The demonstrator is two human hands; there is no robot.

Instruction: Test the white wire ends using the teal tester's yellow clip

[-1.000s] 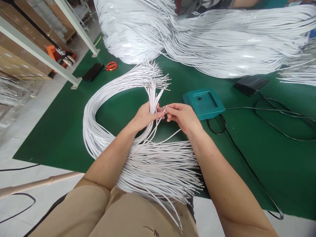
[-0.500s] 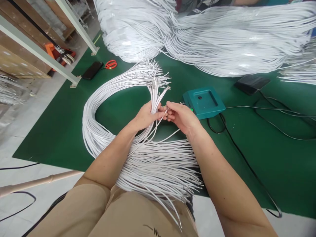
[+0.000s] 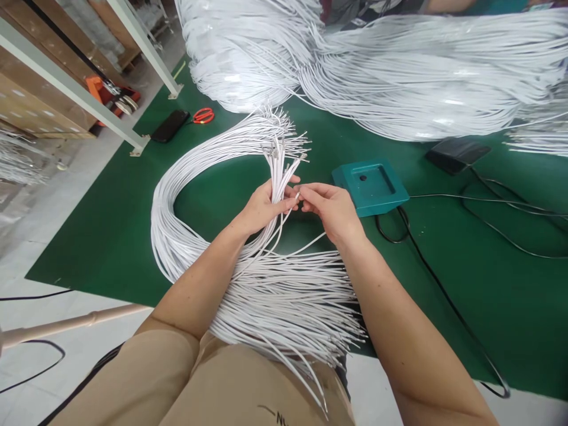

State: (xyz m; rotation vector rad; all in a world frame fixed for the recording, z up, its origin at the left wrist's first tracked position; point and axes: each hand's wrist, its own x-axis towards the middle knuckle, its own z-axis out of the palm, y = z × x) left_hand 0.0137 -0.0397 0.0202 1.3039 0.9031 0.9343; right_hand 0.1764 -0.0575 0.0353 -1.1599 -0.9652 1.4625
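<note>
My left hand (image 3: pixel 262 207) is closed round a small bunch of white cables (image 3: pixel 277 168), their tips pointing up and away from me. Close beside it, my right hand (image 3: pixel 335 210) pinches the end of one white cable between thumb and fingers; the tip itself is mostly hidden. A large bundle of white cables (image 3: pixel 166 210) curves in a C on the green table, with loose ends (image 3: pixel 293 302) fanned out below my hands. Just right of my right hand sits a teal device (image 3: pixel 373 186) with a recessed top.
Big heaps of white cables (image 3: pixel 417 77) lie along the back. At the left are a black phone (image 3: pixel 171 126) and red-handled scissors (image 3: pixel 203 116). A black box (image 3: pixel 457 155) and black cords (image 3: pixel 437 281) lie on the right of the green table (image 3: pixel 501 313). Metal posts (image 3: pixel 84 89) stand at the left.
My right hand has turned slightly and its fingers have drawn closer to the cable end by my left hand. The left hand still grips the bunch. The view has shifted a little.
</note>
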